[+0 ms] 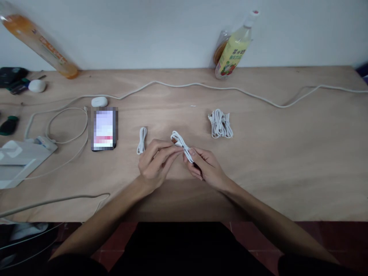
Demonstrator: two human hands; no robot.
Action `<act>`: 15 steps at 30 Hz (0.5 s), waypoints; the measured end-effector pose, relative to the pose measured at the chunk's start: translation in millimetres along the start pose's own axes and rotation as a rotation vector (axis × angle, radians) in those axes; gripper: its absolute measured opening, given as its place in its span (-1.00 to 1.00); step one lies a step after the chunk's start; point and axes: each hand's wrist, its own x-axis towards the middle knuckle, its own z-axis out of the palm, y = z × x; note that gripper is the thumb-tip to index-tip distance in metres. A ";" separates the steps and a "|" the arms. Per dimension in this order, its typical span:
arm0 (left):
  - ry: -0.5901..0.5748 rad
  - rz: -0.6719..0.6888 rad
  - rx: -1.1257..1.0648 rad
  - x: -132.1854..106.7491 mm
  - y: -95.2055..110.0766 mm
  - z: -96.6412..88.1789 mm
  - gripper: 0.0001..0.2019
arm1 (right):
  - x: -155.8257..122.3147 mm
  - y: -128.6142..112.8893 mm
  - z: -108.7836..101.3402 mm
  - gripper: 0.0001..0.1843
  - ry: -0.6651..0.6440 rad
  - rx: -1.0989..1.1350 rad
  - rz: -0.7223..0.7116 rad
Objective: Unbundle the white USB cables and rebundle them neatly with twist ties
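A folded white cable [178,138] is held above the wooden table, between my two hands. My right hand [205,165] is closed round its lower end, thumb on top. My left hand [158,157] pinches at the middle of the bundle with its fingertips, where a small dark piece shows against the white. Beyond my left hand, another folded white cable [142,140] lies on the table. A pile of several coiled white cables [220,124] rests farther off to the right.
A phone [104,129] lies left, with a white earbud case [99,101] behind it. A long white cord [195,84] crosses the table's rear. A yellow-labelled bottle [234,51] and an orange drink bottle [40,46] stand by the wall. A white box [25,157] sits at the left edge.
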 end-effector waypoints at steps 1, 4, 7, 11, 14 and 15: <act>-0.005 0.003 -0.004 0.0 -0.5 0.1 -0.82 | 0.0 -0.1 -0.1 -0.45 -0.005 0.007 0.001; -0.008 0.001 -0.020 0.5 -0.9 0.3 -0.81 | -0.1 -1.1 -0.1 -0.46 -0.017 0.022 0.010; -0.013 -0.001 -0.026 1.3 -0.2 0.0 -0.81 | -0.5 -2.1 -0.1 -0.46 -0.025 0.020 0.013; -0.025 0.002 -0.020 1.4 -0.3 -0.4 -0.83 | -0.8 -2.7 -0.1 -0.47 -0.043 0.041 0.008; -0.022 0.016 -0.023 0.3 -2.1 0.0 -0.84 | -0.7 -2.5 -0.5 -0.47 -0.050 0.055 0.011; -0.021 0.019 -0.024 0.0 -2.7 0.2 -0.84 | -0.6 -2.3 -0.8 -0.47 -0.053 0.058 0.013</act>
